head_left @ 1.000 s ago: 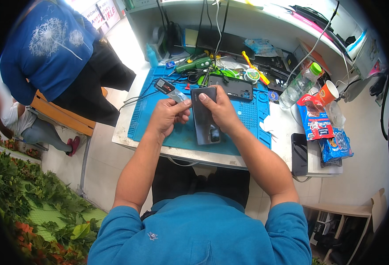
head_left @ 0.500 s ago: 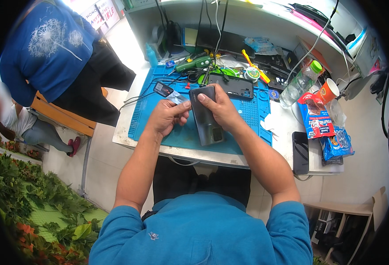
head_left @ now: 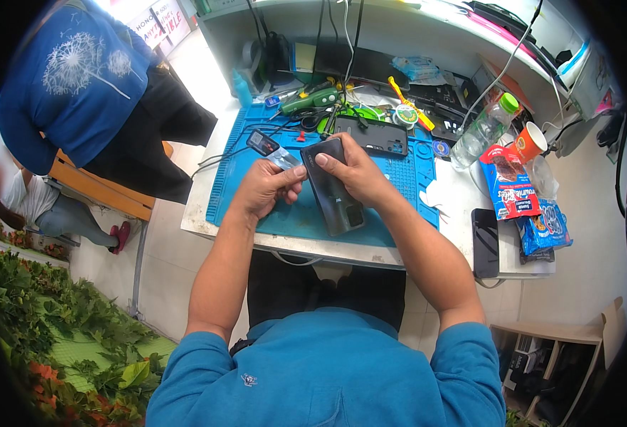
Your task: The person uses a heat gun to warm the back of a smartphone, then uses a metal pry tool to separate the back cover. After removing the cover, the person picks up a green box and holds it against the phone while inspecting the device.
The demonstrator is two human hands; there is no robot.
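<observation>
Grey phone (head_left: 336,203) gripped in my right hand (head_left: 358,174), above the blue mat (head_left: 292,224) near its front edge.
My left hand (head_left: 260,188) pinches a clear, black-ended strip (head_left: 264,144) beside it; the step looks like holding both close, and moving on calls for steadiness. The strip's near end is hidden.

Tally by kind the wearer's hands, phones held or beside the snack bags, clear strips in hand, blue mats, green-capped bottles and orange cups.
Hands: 2, left hand and right hand
Phones: 2, held phone and lying phone
Clear strip: 1
Blue mat: 1
Green-capped bottle: 1
Orange cup: 1
Total: 8
</observation>
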